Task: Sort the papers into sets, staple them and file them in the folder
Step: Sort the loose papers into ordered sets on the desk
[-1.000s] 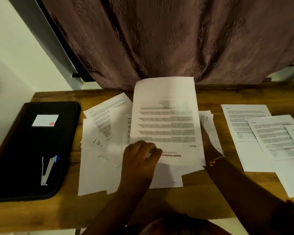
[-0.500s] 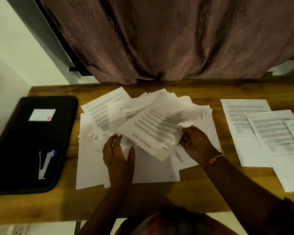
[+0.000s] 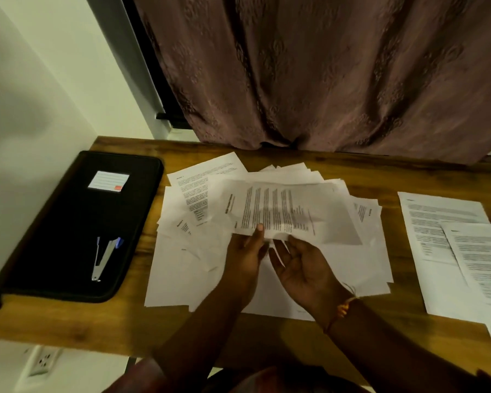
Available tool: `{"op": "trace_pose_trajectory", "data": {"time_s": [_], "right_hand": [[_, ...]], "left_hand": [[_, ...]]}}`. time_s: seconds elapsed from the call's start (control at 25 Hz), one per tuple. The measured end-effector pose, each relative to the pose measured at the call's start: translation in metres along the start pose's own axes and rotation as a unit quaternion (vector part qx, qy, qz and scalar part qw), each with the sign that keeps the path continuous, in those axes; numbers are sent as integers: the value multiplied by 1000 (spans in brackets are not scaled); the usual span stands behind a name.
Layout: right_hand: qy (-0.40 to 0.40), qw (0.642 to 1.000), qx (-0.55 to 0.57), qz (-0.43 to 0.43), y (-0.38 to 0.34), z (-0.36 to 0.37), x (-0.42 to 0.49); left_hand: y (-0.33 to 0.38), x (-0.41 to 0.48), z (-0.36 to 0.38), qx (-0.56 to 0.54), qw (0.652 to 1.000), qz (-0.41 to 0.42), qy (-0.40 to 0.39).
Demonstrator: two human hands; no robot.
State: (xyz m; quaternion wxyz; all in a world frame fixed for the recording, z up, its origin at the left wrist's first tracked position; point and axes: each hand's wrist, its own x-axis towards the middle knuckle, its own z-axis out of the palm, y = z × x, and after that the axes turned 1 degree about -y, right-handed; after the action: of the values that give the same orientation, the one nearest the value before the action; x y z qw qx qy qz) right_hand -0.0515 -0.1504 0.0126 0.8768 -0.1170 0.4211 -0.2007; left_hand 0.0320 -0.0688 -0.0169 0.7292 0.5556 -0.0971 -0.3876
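Left hand pinched one printed sheet by its near edge over the loose pile on the tabletop; right hand beside it, fingers spread, holding nothing. Held so thinly, the sheet could slip back and get missorted.

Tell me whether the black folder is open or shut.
Shut. The folder lies flat as one slab, its label facing up and the stapler resting on its cover; no inside pockets show.
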Motion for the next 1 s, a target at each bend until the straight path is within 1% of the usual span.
{"op": "trace_pose_trajectory", "data": {"time_s": [0.12, 0.16, 0.2, 0.24, 0.28, 0.32, 0.36, 0.4, 0.44, 0.48, 0.52, 0.6, 0.72, 0.8, 0.88, 1.0], "right_hand": [[-3, 997, -33, 70, 8, 5, -19], [-15, 993, -72, 94, 6, 8, -30], [-30, 987, -126, 96, 2, 12, -40], [-42, 978, -195, 59, -4, 17, -49], [-47, 959, -279, -24, -11, 20, -53], [-29, 915, -379, -137, -20, 21, -51], [9, 839, -483, -251, -29, 22, -45], [54, 747, -572, -334, -38, 21, -35], [95, 680, -625, -371, -48, 19, -23], [118, 661, -645, -364, -55, 15, -11], [122, 671, -648, -338, -61, 10, -1], [88, 710, -637, -289, -67, 1, 15], [23, 768, -582, -265, -69, -8, 22], [-2, 801, -545, -247, -70, -14, 21], [-14, 811, -532, -244, -70, -20, 24], [7, 802, -533, -270, -71, -29, 27]], "left_hand": [[20, 19, -13, -9, 999, 9, 50], [30, 26, -20, -7, 998, -3, 55], [39, 33, -27, 0, 999, -19, 48], [47, 39, -34, 13, 999, -33, 34], [53, 43, -39, 28, 999, -43, 19], [60, 46, -43, 36, 998, -49, 6], [65, 48, -45, 30, 998, -52, -10], [68, 49, -47, 10, 998, -52, -28], [69, 50, -48, -17, 997, -54, -47], [71, 51, -47, -40, 996, -55, -64], [72, 51, -46, -56, 994, -55, -80], [74, 52, -45, -57, 991, -50, -109], [72, 54, -46, -41, 989, -52, -133], [72, 55, -47, -38, 988, -56, -137], [74, 56, -48, -12, 990, -53, -129], [76, 57, -49, 115, 989, -41, -83]]}}
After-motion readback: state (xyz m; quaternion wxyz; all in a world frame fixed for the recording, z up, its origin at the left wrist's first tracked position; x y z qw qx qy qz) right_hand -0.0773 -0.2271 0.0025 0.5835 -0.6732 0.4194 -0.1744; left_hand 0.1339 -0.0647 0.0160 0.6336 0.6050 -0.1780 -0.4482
